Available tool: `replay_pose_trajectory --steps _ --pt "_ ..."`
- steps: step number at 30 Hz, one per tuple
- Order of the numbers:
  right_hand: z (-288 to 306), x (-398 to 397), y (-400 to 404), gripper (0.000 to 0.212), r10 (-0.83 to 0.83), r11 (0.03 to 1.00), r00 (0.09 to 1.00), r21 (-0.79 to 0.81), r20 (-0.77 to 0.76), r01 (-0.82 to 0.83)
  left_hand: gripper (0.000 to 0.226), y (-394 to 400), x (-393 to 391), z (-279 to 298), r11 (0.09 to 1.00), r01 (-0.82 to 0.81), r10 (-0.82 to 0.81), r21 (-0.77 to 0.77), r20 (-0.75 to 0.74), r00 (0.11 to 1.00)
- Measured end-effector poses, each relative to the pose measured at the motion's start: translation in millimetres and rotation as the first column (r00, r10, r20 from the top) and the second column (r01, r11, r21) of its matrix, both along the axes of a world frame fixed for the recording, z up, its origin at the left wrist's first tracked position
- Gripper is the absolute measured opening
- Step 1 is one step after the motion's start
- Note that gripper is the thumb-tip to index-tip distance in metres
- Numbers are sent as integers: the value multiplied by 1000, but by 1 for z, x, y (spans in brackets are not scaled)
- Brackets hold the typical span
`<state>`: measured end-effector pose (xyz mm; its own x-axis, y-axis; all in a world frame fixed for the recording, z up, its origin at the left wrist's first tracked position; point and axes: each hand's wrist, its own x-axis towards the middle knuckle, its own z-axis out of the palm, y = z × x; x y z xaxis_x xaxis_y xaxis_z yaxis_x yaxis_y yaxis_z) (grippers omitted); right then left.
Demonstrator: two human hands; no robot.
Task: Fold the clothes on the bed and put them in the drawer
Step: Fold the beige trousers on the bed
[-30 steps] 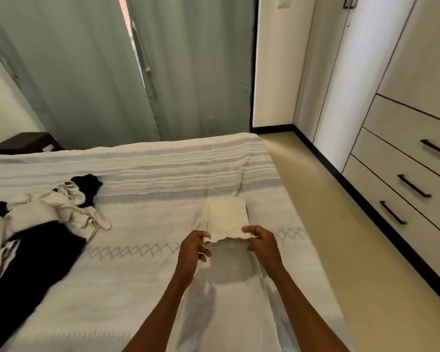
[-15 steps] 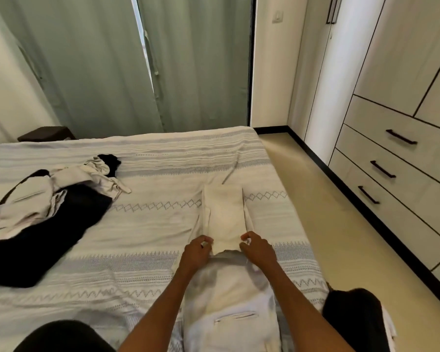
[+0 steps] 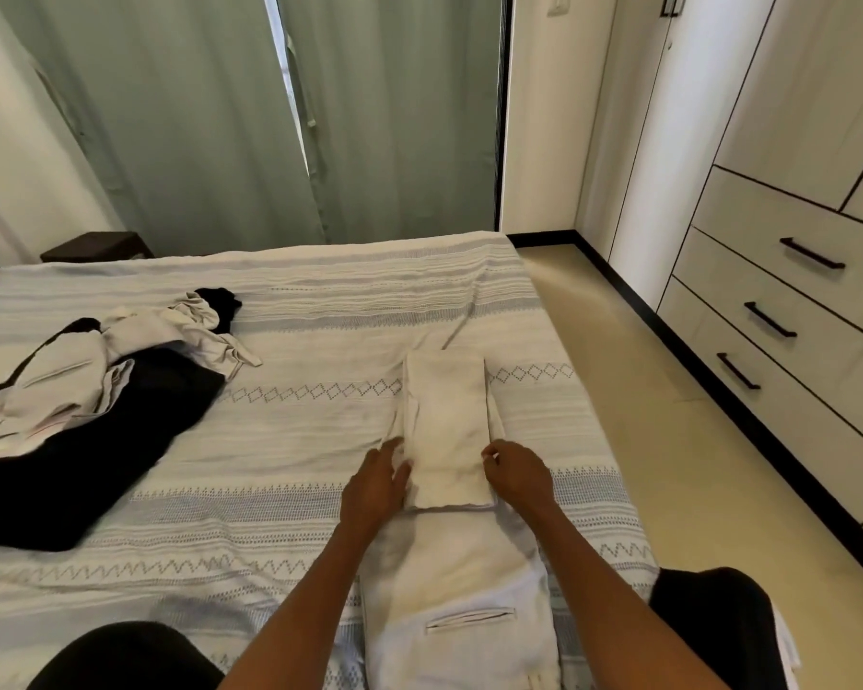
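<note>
White trousers [image 3: 447, 430] lie lengthwise on the bed [image 3: 290, 440], their leg end folded back toward me into a neat rectangle; the waist part with a slit pocket [image 3: 469, 617] lies near me. My left hand [image 3: 377, 483] rests with straight fingers against the fold's left edge. On the right edge of the fold sits my right hand [image 3: 516, 473], fingers lightly curled, gripping nothing that I can see. A heap of unfolded white and black clothes [image 3: 86, 390] lies at the left of the bed. The drawers [image 3: 788, 311] at the right are closed.
Green curtains [image 3: 250, 117] hang behind the bed, with a dark bedside table [image 3: 98, 245] at the far left. A strip of beige floor [image 3: 668, 440] runs between bed and wardrobe. My dark-clad knees [image 3: 718, 625] are at the bottom edge.
The folded leg end has been laid down flat on the trousers. Both hands let go of its edge and moved apart to the two sides of the fold.
</note>
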<state>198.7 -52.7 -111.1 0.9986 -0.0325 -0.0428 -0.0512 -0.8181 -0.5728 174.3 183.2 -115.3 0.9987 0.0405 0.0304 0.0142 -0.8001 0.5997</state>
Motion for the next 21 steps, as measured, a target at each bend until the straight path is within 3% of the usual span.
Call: replay_pose_trajectory --steps 3,7,10,16,19,21 --pt "3 27 3 29 25 999 999 -24 48 -24 48 4 22 6 1000 20 -18 -23 78 997" --pt "3 76 7 42 72 996 991 -68 111 -65 61 12 73 8 993 74 -80 88 67 995" --pt "1 130 17 55 176 964 977 -221 119 -147 60 6 128 11 967 144 -157 208 47 986" --pt "-24 221 44 59 304 855 949 -462 82 -234 64 -18 235 -6 886 215 -250 410 33 968" --pt "-52 245 42 61 274 864 962 -437 -8 -250 88 -23 260 -34 848 268 -293 458 -15 956" --pt "-71 254 33 69 255 880 967 -410 -16 -239 88 -22 267 -55 859 262 -267 440 -52 962"
